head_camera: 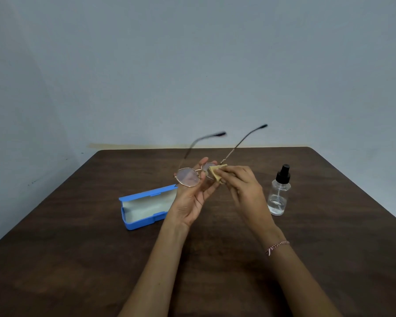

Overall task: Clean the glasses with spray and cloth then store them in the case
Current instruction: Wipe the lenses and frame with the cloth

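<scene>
The left hand holds the glasses up over the table by the bridge, while the right hand pinches a yellow cloth against one lens. The blue case lies open on the left and the spray bottle stands on the right.

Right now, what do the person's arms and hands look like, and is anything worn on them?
Both forearms are bare, with no sleeves in view. The left hand wears no glove, ring or watch that I can see. The right hand is also ungloved; its wrist carries a thin braided bracelet in red and white thread.
</scene>
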`<state>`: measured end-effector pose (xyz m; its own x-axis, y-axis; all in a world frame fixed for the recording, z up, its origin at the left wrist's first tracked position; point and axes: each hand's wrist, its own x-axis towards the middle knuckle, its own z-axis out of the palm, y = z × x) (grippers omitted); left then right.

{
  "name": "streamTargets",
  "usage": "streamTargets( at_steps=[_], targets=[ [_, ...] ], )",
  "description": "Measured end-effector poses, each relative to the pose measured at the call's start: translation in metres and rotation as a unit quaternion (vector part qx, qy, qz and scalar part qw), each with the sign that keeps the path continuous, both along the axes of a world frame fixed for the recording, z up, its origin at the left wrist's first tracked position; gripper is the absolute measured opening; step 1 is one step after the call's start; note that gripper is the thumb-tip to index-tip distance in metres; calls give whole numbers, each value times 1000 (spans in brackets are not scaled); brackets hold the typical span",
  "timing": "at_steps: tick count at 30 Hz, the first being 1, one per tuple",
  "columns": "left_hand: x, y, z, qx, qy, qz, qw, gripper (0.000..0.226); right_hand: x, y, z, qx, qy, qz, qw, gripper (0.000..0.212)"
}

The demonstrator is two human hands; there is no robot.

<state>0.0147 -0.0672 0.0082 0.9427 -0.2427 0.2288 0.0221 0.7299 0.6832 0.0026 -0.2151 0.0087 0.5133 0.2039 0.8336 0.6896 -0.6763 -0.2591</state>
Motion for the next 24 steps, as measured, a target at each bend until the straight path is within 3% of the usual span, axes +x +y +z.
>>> streamTargets(
  at_steps=[4, 8, 12, 16, 20, 22, 24],
  targets=[
    [-5, -6, 2, 36, 0, 1, 999, 51, -2, 7, -1, 32, -4, 7, 999, 27],
    [-2, -1, 2, 23, -22, 13, 999, 69, -3, 9, 2, 31, 6, 52, 998, 26],
    [-5, -1, 3, 30, -23, 8, 999, 26, -1, 3, 5, 39, 11, 42, 998, 24],
    [-8, -6, 1, 56, -33, -8, 998, 30, -5, 6, 4, 65, -3, -2, 998, 21],
    [-3, -2, 0, 59, -49, 1, 997, 58, -6, 10, 2, 72, -1, 38, 997, 29],
    [-1, 2, -1, 57, -49, 6, 997, 56, -5, 8, 3, 70, 3, 50, 996, 30],
    [-3, 3, -1, 58, -45, 2, 997, 40, -5, 5, 4, 58, -3, 30, 998, 29]
  ],
)
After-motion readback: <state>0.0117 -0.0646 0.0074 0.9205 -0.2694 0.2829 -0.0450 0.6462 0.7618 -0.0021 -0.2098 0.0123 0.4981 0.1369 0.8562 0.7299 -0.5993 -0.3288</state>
